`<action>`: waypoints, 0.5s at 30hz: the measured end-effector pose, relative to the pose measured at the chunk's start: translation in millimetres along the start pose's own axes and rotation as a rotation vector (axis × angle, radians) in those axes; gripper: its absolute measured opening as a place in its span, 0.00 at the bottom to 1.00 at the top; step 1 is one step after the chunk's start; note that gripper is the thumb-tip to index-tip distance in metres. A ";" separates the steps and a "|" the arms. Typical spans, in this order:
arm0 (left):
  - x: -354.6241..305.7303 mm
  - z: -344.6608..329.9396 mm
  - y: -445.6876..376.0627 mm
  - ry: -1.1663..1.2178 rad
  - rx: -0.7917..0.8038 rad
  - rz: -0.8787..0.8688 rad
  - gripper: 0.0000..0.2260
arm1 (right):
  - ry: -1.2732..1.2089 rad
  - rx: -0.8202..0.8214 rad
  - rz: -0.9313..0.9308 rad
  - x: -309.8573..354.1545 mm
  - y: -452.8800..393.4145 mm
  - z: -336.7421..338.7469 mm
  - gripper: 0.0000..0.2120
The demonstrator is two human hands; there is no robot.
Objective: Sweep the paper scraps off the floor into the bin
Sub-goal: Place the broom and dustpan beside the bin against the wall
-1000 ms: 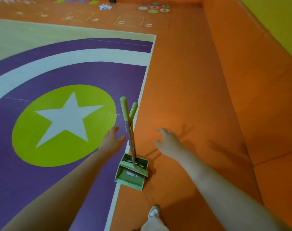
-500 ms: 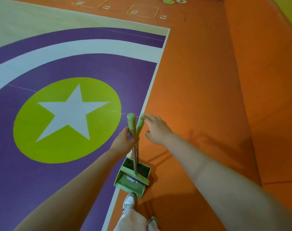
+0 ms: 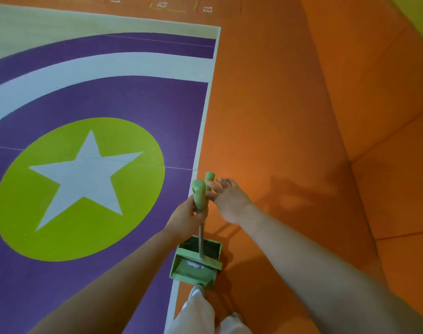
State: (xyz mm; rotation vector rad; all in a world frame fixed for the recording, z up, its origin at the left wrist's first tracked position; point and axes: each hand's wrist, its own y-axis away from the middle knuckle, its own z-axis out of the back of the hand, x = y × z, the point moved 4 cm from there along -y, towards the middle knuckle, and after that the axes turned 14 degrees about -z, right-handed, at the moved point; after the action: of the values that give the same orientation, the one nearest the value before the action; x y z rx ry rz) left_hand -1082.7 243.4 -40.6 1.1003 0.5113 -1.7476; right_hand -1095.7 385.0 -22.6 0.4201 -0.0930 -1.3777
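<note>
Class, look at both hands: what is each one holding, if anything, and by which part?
The left hand grips the nearer green handle by its lower end. The right hand holds nothing; its straight fingers reach the farther handle.

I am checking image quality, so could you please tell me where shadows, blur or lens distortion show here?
Head view: soft arm shadows fall on the orange floor; the right hand is slightly motion-blurred; the left hand looks sharper; the mat's straight edge leans from wide-angle distortion.

Green dustpan [image 3: 196,266] on orange floor [image 3: 265,104]
</note>
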 end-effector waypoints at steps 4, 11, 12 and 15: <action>-1.9 4.7 0.8 -0.007 0.025 -0.016 0.09 | 0.060 -0.023 0.047 0.0 -3.4 -6.0 0.29; -23.4 -17.7 -1.4 -0.054 0.206 -0.088 0.06 | 0.119 -0.054 -0.019 -9.8 -3.5 -8.6 0.17; -26.6 -22.4 -2.7 -0.059 0.243 -0.090 0.10 | 0.133 -0.037 -0.029 -16.7 2.0 -10.1 0.16; -39.8 -37.6 -7.1 -0.091 0.342 -0.089 0.11 | 0.118 0.002 -0.064 -39.4 21.0 -20.8 0.14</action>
State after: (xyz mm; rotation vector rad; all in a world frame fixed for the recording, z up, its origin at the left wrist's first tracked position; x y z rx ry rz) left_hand -1067.5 294.6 -26.5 1.2404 0.2107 -2.0034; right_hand -1077.8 430.5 -27.6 0.5083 0.0159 -1.4125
